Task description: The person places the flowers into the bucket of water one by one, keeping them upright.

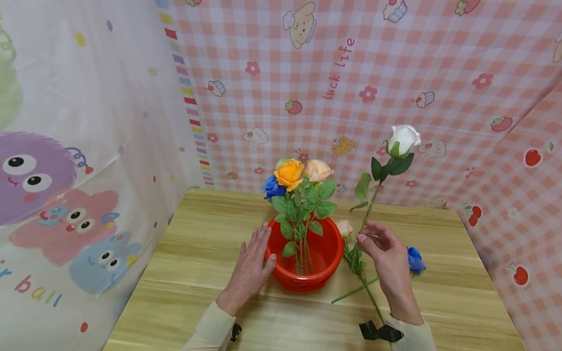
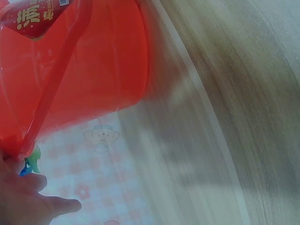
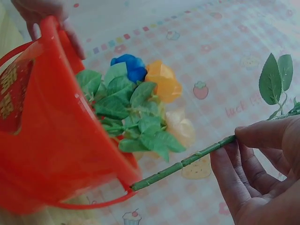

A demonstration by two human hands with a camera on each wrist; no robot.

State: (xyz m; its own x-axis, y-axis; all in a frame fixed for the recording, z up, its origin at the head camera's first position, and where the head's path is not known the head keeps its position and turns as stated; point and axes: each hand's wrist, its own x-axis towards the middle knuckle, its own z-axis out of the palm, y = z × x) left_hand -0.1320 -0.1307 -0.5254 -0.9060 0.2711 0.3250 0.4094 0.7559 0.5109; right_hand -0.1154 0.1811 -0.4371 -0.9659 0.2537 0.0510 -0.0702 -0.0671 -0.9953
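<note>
While the right hand [image 1: 390,265] pinches a long-stemmed white rose [image 1: 404,141], bloom above its fingers, left hand [image 1: 248,268] touches the round red plastic bucket [image 1: 303,282], fingers extended; leafy orange, blue, peach roses [image 1: 293,176] inside.

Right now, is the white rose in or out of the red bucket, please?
Out: the right hand holds the white rose, stem end visible by the red bucket's rim.

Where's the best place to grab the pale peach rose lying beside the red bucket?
Probably its bare lower stem, pinched from above on the near side. The bloom lies close by the red bucket and leaves crowd the upper part, while the thin lower end points nearer. Another stem crosses it, so lift gently.
</note>
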